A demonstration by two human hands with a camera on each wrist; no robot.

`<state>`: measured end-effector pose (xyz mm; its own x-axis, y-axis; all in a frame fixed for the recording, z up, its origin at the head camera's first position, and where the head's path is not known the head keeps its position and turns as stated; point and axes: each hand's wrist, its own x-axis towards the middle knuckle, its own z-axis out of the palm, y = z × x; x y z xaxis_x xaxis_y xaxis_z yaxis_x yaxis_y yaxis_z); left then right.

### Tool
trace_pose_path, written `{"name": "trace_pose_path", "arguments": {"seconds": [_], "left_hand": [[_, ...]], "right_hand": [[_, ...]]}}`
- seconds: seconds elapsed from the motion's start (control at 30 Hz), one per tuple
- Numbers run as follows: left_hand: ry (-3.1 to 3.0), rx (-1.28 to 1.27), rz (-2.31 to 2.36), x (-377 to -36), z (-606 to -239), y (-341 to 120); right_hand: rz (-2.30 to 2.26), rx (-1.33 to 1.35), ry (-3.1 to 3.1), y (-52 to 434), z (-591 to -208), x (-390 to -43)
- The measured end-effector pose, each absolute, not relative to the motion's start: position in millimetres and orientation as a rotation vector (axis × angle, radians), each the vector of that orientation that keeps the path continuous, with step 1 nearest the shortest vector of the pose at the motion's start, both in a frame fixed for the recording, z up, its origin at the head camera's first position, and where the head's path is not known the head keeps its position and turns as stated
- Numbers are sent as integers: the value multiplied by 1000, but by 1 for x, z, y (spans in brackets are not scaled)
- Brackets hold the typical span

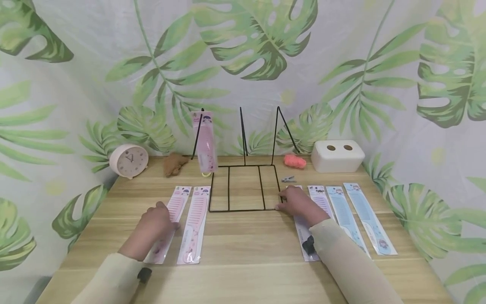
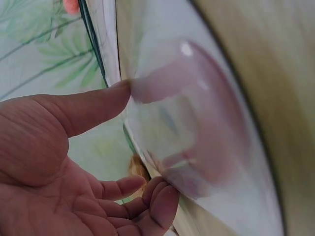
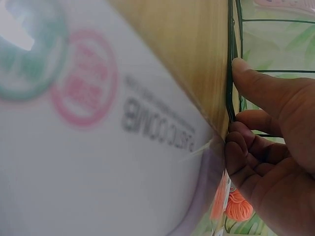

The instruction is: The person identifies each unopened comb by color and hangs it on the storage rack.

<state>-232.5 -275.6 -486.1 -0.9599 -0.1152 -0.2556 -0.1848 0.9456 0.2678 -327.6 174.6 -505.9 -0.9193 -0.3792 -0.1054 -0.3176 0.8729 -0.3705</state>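
Note:
My left hand (image 1: pixel 155 223) is over the leftmost packaged pink comb (image 1: pixel 176 206), with thumb and curled fingers at opposite edges of its clear wrapper in the left wrist view. A second packaged pink comb (image 1: pixel 195 215) lies just right of it. At the front right corner of a black wire rack (image 1: pixel 237 210), my right hand (image 1: pixel 298 202) holds the wire between thumb and fingers. A packaged purple comb (image 1: pixel 303 240) lies partly hidden beneath that hand and wrist. Another pink comb in its packet (image 1: pixel 206 145) hangs on the rack's left upright.
Right of my arm lie another purple comb (image 1: pixel 318 195) and two blue combs, the nearer one (image 1: pixel 343 211) partly covered by my sleeve. Along the back stand a round clock (image 1: pixel 129 161), brown yarn (image 1: pixel 174 164), coral yarn (image 1: pixel 294 161) and a white box (image 1: pixel 337 156). A clip (image 1: pixel 289 179) lies near the rack.

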Motion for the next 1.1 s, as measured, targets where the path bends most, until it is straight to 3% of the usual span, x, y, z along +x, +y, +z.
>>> {"name": "trace_pose_path", "arguments": {"seconds": [0.53,1.1], "left_hand": [[2699,-339,720,-237,-490,-317],[2648,-5,1305,-231,-448,-336]], "right_hand": [[-513,-575,2876,176,-509,-328],[-500,-578,2878,174,-507,-330]]}}
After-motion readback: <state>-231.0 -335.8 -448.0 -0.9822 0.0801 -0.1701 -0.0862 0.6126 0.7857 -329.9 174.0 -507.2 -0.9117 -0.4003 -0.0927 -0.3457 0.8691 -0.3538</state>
